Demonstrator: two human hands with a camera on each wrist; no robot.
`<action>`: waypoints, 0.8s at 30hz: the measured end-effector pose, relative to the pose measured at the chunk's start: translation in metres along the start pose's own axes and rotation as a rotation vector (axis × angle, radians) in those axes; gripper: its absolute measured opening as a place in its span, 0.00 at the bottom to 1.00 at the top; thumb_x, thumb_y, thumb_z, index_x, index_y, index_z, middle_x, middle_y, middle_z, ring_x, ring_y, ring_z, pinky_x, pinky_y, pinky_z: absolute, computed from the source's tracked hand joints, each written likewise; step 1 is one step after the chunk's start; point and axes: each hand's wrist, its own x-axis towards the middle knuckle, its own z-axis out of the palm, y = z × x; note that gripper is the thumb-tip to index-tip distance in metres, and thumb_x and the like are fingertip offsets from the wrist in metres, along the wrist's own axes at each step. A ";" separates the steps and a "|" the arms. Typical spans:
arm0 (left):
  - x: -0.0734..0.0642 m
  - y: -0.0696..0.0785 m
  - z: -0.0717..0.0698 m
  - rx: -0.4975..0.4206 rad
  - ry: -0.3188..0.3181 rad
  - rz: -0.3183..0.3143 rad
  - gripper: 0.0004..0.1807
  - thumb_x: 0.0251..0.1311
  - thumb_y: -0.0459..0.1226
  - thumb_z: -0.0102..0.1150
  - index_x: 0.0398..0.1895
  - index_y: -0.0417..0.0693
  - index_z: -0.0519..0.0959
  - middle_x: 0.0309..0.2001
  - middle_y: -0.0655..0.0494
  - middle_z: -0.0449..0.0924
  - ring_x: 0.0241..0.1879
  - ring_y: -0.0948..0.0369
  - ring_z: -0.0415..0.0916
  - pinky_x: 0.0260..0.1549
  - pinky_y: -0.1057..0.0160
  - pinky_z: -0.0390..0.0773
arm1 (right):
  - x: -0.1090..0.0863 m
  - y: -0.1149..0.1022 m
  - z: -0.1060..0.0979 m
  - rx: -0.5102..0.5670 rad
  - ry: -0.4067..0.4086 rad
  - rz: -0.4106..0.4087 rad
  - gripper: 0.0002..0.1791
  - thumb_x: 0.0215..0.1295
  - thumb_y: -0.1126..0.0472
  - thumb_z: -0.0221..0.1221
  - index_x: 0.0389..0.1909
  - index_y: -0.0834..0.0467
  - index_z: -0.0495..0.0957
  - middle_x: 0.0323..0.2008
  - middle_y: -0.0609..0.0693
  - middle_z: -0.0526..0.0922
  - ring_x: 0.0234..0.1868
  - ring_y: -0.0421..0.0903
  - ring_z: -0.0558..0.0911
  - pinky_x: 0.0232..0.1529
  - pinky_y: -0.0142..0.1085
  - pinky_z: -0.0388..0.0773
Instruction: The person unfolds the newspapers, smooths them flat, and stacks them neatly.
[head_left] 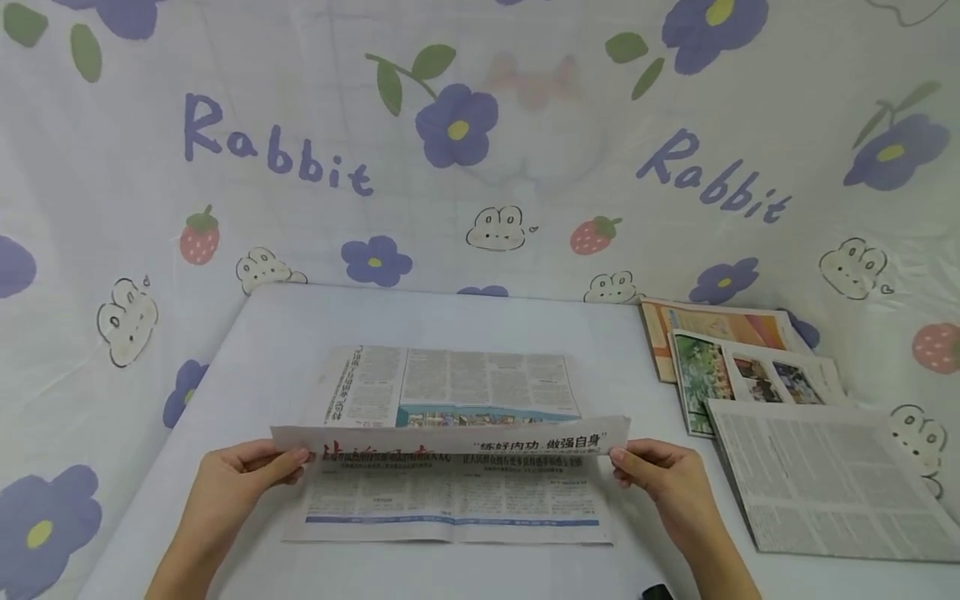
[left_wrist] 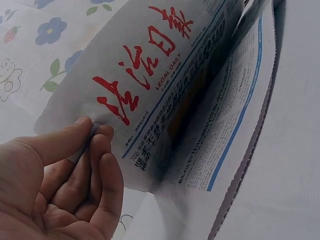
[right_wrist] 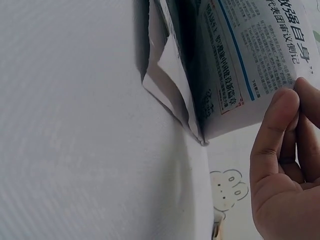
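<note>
A newspaper (head_left: 450, 492) with columns of print and a blue line near its front edge lies in the middle of the table. Its raised flap (head_left: 450, 437) stands up across the sheet, held at both ends. My left hand (head_left: 236, 492) pinches the flap's left edge between thumb and fingers. On the other side, my right hand (head_left: 671, 492) pinches the right edge. Large red characters (left_wrist: 162, 40) above "LEGAL DAILY" show on the flap in the left wrist view. From the right wrist, the lower layers' loose edges (right_wrist: 172, 85) bend apart beside the flap.
Right of the newspaper lie a folded grey newspaper (head_left: 832, 483), a paper with colour photos (head_left: 757, 371) and an orange-covered one (head_left: 720, 321), overlapping. A small black object (head_left: 657, 592) sits at the front edge. A rabbit-patterned curtain (head_left: 420, 200) hangs behind the white table (head_left: 420, 312).
</note>
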 end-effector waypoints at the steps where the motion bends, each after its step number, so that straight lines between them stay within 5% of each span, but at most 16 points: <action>1: 0.000 0.001 0.000 -0.003 0.007 0.012 0.24 0.56 0.44 0.72 0.46 0.31 0.83 0.38 0.44 0.86 0.37 0.54 0.83 0.40 0.61 0.81 | 0.000 0.000 0.000 0.004 0.006 -0.002 0.16 0.61 0.64 0.69 0.41 0.75 0.82 0.30 0.58 0.84 0.29 0.47 0.81 0.33 0.38 0.81; 16: -0.006 0.003 0.001 -0.022 0.072 0.053 0.24 0.57 0.42 0.71 0.47 0.29 0.81 0.36 0.45 0.86 0.34 0.54 0.84 0.37 0.62 0.82 | -0.001 -0.002 -0.005 0.083 -0.030 -0.047 0.11 0.62 0.67 0.66 0.39 0.73 0.82 0.30 0.58 0.84 0.28 0.46 0.81 0.32 0.38 0.81; 24: -0.011 0.009 0.004 -0.022 0.109 0.114 0.21 0.57 0.40 0.72 0.46 0.29 0.82 0.35 0.46 0.86 0.33 0.53 0.84 0.36 0.64 0.82 | -0.004 -0.007 -0.003 0.056 0.032 -0.081 0.11 0.61 0.67 0.67 0.38 0.73 0.82 0.29 0.56 0.85 0.27 0.47 0.80 0.30 0.37 0.81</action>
